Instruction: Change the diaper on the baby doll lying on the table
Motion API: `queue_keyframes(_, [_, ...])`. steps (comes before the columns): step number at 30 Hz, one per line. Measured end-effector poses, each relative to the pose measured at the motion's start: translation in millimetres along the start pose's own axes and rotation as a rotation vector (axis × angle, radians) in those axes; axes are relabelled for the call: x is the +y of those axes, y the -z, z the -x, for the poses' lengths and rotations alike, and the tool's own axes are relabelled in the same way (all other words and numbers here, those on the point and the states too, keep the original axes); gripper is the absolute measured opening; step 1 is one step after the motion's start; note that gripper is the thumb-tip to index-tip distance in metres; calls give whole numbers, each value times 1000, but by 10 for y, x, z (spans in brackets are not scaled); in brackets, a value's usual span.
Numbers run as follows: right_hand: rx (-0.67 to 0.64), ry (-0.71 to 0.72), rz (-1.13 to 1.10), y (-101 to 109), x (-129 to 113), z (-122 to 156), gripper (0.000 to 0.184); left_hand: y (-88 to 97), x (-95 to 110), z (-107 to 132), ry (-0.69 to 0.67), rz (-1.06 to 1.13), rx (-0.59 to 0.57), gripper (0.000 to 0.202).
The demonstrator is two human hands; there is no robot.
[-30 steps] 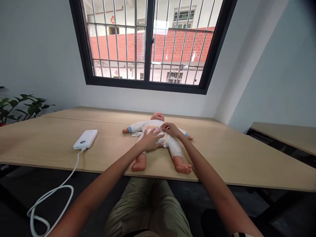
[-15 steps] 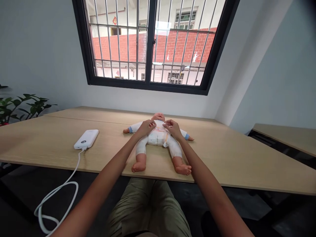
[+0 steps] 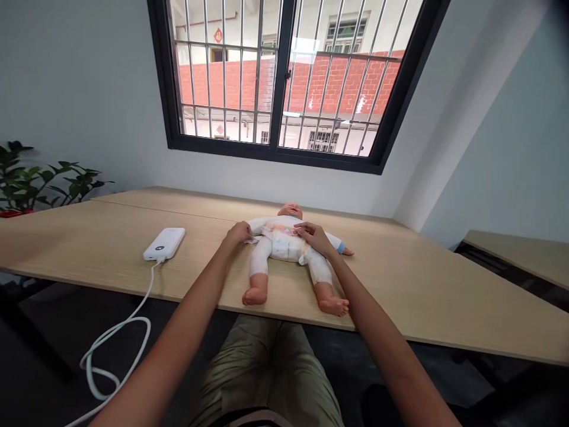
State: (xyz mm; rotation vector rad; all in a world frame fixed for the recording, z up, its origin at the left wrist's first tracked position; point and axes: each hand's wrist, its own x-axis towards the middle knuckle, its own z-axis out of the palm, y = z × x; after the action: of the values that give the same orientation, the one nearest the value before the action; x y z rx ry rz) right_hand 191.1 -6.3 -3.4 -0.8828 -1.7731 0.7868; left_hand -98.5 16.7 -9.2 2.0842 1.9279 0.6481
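Note:
A baby doll (image 3: 291,210) in a white suit with blue cuffs lies on its back, head toward the window and bare feet toward me. Around its hips is a white diaper (image 3: 285,245) with a coloured print on the front. My left hand (image 3: 239,232) is at the diaper's side on the left, its fingers closed on the side tab (image 3: 253,239). Over the upper right of the diaper's front lies my right hand (image 3: 315,236), thumb and fingers bent together at the waist edge. The doll's hand on the left is hidden behind my left hand.
The doll lies on a light wooden table (image 3: 391,279). A white power bank (image 3: 164,244) sits to the left, with a white cable (image 3: 149,296) hanging off the front edge. A potted plant (image 3: 53,181) is at far left, and a barred window (image 3: 284,77) is ahead.
My left hand has moved left and down from the diaper's front waist to its side tab. My right hand stays at the waist. The view has shifted slightly.

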Motion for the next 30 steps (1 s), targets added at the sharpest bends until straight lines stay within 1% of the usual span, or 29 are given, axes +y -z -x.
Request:
queue_keyframes(2, [41,19,-14,-5,-32,-3,28,-34,15,-13,17,6,-29,13])
queue_keyframes(5, [87,55,-30,-46,-133,-33,27,-68,38,-25,36,34,-37,19])
queue_keyframes(7, [71,93,8,-108,-216,-86,27,-71,33,-31,48,76,-35,24])
queue_keyframes(9, [-10,146,129,-204,-296,-163,23,-56,21,-33,64,140,-39,30])
queue_keyframes(11, [-127,215,280,-331,-362,-250,19,-19,17,-30,77,229,-50,34])
queue_keyframes(13, [-217,261,398,-475,-408,-328,21,35,35,-18,75,331,-60,37])
queue_keyframes(15, [-289,274,492,-616,-430,-384,30,95,71,4,56,423,-70,40])
queue_keyframes(17, [-353,262,609,-737,-426,-419,36,147,110,31,36,562,-94,44])
queue_keyframes(19, [-394,231,752,-829,-401,-441,31,182,135,53,33,721,-121,50])
queue_keyframes(21, [-404,184,892,-894,-362,-460,25,199,140,60,42,832,-135,52])
queue_keyframes(24, [-395,145,1016,-952,-294,-494,24,205,127,43,55,871,-142,49])
queue_keyframes(27, [-343,125,1035,-977,-232,-522,21,196,133,23,56,943,-151,47])
queue_keyframes(30, [-275,126,972,-967,-192,-514,16,161,196,29,34,1066,-161,48])
